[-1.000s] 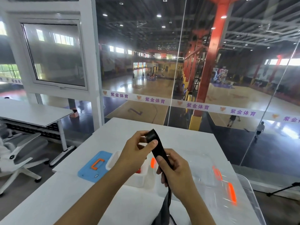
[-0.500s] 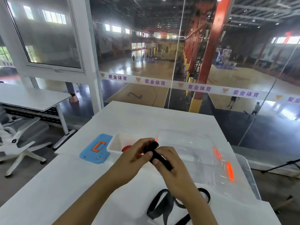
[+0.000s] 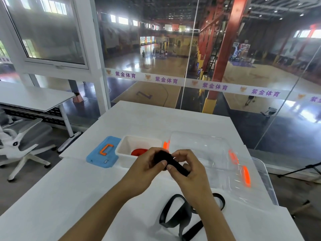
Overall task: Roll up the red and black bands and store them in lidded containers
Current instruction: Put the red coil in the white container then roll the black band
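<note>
Above the near middle of the white worktop (image 3: pixel 156 119), both hands work on the black band (image 3: pixel 175 164). The left hand (image 3: pixel 145 169) pinches the started roll between thumb and curled fingers, and the right hand (image 3: pixel 189 169) curls around the strip just beside it, its fingertips (image 3: pixel 171 168) pressing the flat length against the coil. Toward 6 o'clock from the hands, the unrolled rest of the band trails down and lies in loose loops on the worktop, partly hidden by the right wrist.

At about 11 o'clock from the hands stands the white container (image 3: pixel 139 148), open, with the red band (image 3: pixel 139 151) lying inside as a disc, apparently rolled. Its blue lid (image 3: pixel 103 152) with an orange handle rests flat just beside it, toward 9 o'clock. At 2 o'clock sits the clear container (image 3: pixel 208 153) with orange latches; whether its lid is on or merely laid over it I cannot tell.

Judging from this, the main risk is the coil springing loose: it is small and held only by a pinch, so any relaxed pressure while regripping could let it unwind. The slack loops below may twist or snag, feeding a kinked strip into the roll and making it lopsided. A loose roll could also unfurl once released into a container.
</note>
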Action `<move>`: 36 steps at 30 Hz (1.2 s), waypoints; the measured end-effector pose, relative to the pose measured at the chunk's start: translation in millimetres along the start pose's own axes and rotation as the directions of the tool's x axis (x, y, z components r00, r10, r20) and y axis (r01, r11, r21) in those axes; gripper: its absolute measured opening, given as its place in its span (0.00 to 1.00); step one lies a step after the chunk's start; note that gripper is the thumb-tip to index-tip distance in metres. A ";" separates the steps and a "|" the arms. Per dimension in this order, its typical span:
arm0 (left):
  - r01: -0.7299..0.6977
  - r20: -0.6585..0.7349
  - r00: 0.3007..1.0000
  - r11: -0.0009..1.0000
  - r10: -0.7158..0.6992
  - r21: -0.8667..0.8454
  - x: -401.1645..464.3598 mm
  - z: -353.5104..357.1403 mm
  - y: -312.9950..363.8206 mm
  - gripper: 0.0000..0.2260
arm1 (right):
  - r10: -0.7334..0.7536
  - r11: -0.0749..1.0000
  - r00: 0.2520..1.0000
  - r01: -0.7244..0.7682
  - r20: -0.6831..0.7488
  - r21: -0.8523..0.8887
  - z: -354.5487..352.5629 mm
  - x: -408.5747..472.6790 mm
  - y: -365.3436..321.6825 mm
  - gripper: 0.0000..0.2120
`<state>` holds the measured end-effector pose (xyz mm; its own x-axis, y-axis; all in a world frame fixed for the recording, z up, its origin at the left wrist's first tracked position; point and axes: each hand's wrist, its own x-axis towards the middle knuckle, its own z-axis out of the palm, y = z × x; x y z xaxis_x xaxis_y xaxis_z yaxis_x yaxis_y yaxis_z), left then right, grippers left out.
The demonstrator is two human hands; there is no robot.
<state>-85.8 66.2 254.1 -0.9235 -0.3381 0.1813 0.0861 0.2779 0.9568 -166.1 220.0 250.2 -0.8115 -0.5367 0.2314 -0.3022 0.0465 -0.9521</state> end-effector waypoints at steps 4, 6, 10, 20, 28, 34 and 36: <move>0.037 -0.007 0.999 0.999 -0.037 -0.040 0.6 0.2 3.6 0.09 | 0.075 0.997 0.997 -0.075 -0.032 0.001 -2.8 2.0 5.1 0.14; 0.058 0.007 0.998 0.997 -0.057 -0.054 0.2 -0.2 4.1 0.08 | 0.095 0.995 0.995 -0.094 0.022 -0.025 -5.6 2.7 6.5 0.09; 0.104 0.068 0.993 0.988 -0.096 -0.117 -1.5 -1.3 6.3 0.07 | 0.124 0.991 0.991 -0.126 0.041 0.054 -8.7 -0.2 2.4 0.07; 0.129 0.114 0.981 0.971 -0.155 0.202 -10.3 -2.6 -5.1 0.10 | 0.180 0.983 0.976 -0.182 0.121 0.009 -12.2 0.4 8.2 0.02; -0.134 0.234 0.972 0.804 -0.006 0.579 -15.9 -19.7 11.8 0.17 | 0.337 0.941 0.916 -0.332 0.218 -0.062 -19.6 2.9 13.5 0.02; 0.025 0.172 0.979 0.897 -0.112 0.442 -14.3 -26.6 23.0 0.11 | 0.329 0.941 0.883 -0.336 0.334 -0.039 -21.5 0.1 4.7 0.07; 0.067 0.150 0.981 0.934 -0.126 0.350 -14.0 -28.8 25.3 0.11 | 0.280 0.958 0.906 -0.284 0.317 -0.035 -23.1 -0.6 1.9 0.10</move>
<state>-60.0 52.1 282.4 -0.9726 -0.2315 0.0226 -0.1121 0.5517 0.8265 -177.7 239.9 252.9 -0.6610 -0.7406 -0.1208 -0.0764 0.2266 -0.9710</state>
